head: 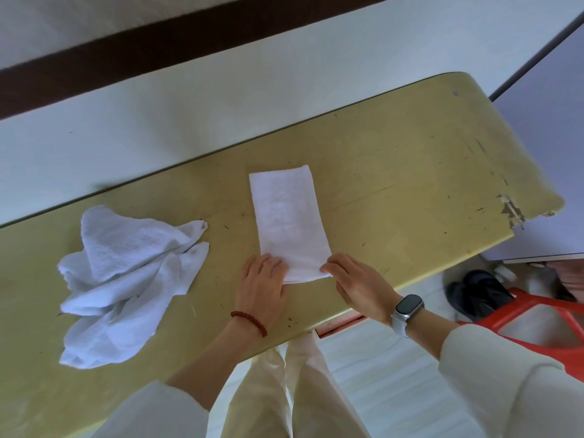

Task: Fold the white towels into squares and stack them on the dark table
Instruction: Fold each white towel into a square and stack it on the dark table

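Note:
A white towel (289,222) lies folded into a long narrow strip on the yellowish table (395,172), running away from me. My left hand (262,286) rests on its near left corner, fingers over the cloth. At the near right corner, my right hand (354,284) pinches the towel's edge with its fingertips. A loose heap of crumpled white towels (126,279) sits to the left, apart from both hands.
The table's right end is rounded, with chipped veneer (512,210) at its near corner. A red plastic stool (537,324) and a dark bag (477,292) stand on the floor to the right. A pale wall with a dark band runs behind the table.

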Motion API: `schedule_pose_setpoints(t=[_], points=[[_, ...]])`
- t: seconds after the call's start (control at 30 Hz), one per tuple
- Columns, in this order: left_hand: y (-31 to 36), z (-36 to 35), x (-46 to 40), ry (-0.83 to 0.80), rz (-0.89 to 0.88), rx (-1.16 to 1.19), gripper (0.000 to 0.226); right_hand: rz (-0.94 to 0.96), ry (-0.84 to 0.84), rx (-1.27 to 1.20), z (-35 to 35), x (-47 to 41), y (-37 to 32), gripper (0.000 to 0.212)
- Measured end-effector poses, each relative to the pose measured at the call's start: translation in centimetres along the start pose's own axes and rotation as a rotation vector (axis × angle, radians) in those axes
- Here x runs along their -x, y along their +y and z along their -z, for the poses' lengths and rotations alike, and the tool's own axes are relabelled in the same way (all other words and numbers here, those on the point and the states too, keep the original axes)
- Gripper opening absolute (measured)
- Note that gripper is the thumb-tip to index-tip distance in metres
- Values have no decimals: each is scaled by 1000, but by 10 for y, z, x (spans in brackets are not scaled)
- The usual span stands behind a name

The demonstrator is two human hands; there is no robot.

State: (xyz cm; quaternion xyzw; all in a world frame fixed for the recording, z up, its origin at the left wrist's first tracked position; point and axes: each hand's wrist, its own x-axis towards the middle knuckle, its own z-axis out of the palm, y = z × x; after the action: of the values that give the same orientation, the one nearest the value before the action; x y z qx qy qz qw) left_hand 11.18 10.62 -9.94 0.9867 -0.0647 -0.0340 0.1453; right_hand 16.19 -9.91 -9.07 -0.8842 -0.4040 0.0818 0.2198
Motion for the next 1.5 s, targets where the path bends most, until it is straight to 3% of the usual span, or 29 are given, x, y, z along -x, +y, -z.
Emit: schedule_pose_setpoints(t=[0.1, 0.17, 0.3, 0.4, 0.5, 0.63, 0.87, 0.97, 1.23, 1.5], points=[[-10, 3, 12, -32, -113, 74, 33, -30, -53, -25, 0, 10, -5, 25], [-12, 13, 19, -153, -107, 198, 36, -54, -85, -45, 3, 15, -8, 20], [-8, 34, 18, -313, 124, 410, 39, -174, -85, -191, 18, 17, -14, 15], [-3, 42, 5, -212, 262, 696, 13, -381, -117, -419, 31, 8, -19, 11], [-1, 48, -14, -151, 384, 844, 15, -553, 9, -613, 36, -12, -17, 29], [-5, 44, -37, -50, 543, 930, 24, -705, 96, -627, 32, -49, -5, 25], [-17, 29, -70, 2, 666, 763, 39, -745, 166, -550, 19, -93, 13, 18], [-22, 24, -78, -24, 712, 716, 41, -742, 167, -493, 12, -101, 18, 29], [-31, 19, -89, 37, 714, 619, 36, -836, 216, -415, 1, -114, 22, 30], [-30, 17, -102, -23, 785, 446, 26, -880, 231, -394, -4, -119, 23, 22]])
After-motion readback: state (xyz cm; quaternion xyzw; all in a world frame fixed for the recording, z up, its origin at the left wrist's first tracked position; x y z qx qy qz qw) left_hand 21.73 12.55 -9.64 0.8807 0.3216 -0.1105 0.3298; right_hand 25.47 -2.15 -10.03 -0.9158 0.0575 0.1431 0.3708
